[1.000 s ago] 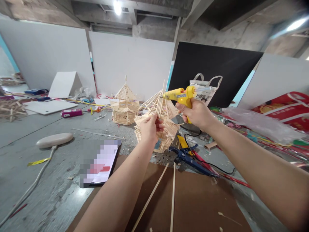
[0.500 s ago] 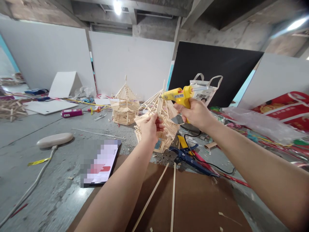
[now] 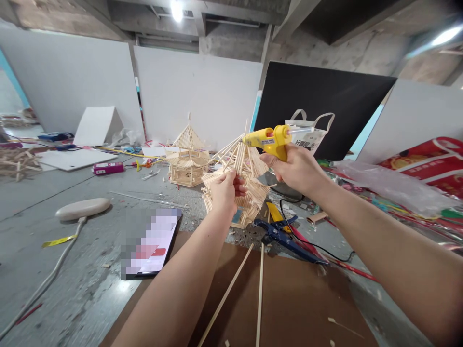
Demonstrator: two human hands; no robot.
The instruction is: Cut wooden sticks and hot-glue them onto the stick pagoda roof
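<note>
My left hand [image 3: 224, 192] is closed around the thin sticks of a wooden stick model [image 3: 249, 193], holding it up in front of me. In my right hand [image 3: 296, 168] I grip a yellow glue gun [image 3: 269, 140], its nozzle pointing left and touching the top of the model's sloping roof sticks. The gun's black cord [image 3: 311, 243] trails down to the floor. A second, finished stick pavilion [image 3: 188, 159] stands farther back on the grey floor.
Brown cardboard [image 3: 296, 299] lies below my arms with two long sticks [image 3: 259, 289] on it. Blue-handled cutters [image 3: 280, 233] sit beside it. A phone [image 3: 150, 243] lies at left, near a white oval pad [image 3: 82, 208]. Boards lean along the wall; plastic and red packaging clutter the right.
The glue gun has shifted slightly, its nozzle staying at the model's roof top. My left hand keeps its hold on the model.
</note>
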